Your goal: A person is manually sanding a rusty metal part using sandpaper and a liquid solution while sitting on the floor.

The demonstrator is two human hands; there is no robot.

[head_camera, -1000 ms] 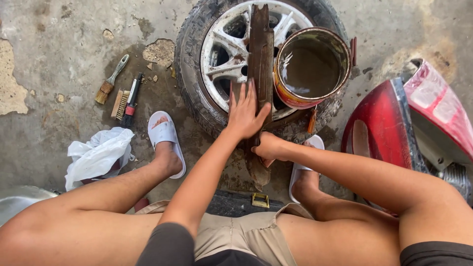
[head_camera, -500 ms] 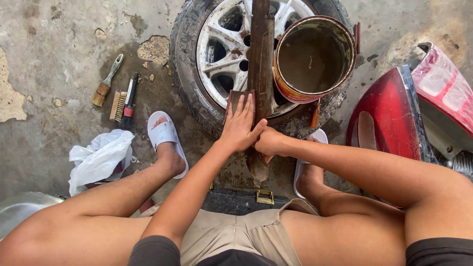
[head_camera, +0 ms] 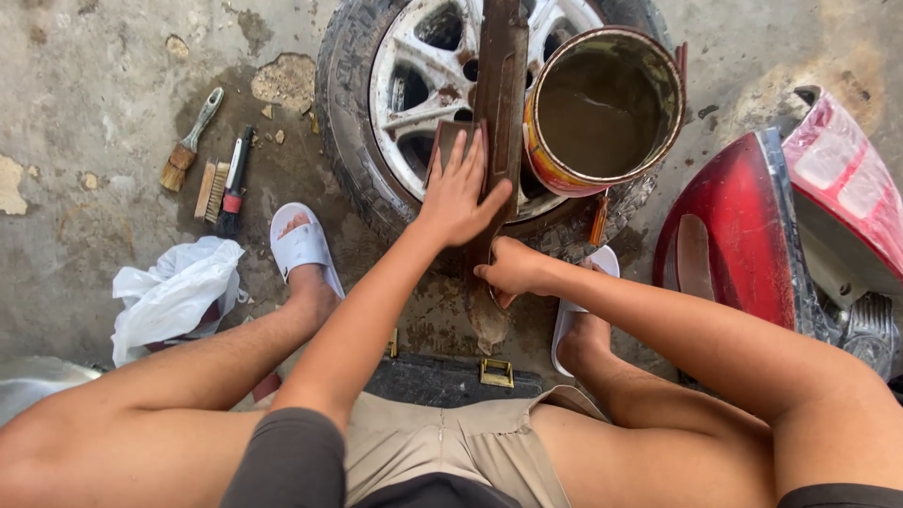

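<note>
Pressing flat, the left hand [head_camera: 458, 193] lies open on a small brown pad [head_camera: 444, 149] against the long rusty metal bar [head_camera: 499, 113], fingers spread toward twelve o'clock. Since a second ago it has slid up the bar, which suggests a rubbing stroke under way. The right hand [head_camera: 513, 268], at five o'clock of the left, has its grip closed around the bar's lower end. The bar rests across the wheel [head_camera: 400, 89], touching the paint can [head_camera: 602, 108] at three o'clock.

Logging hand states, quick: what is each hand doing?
Left hand: open, flat on a sanding pad against the long rusty bar.
Right hand: closed, gripping the bar's lower end.
</note>
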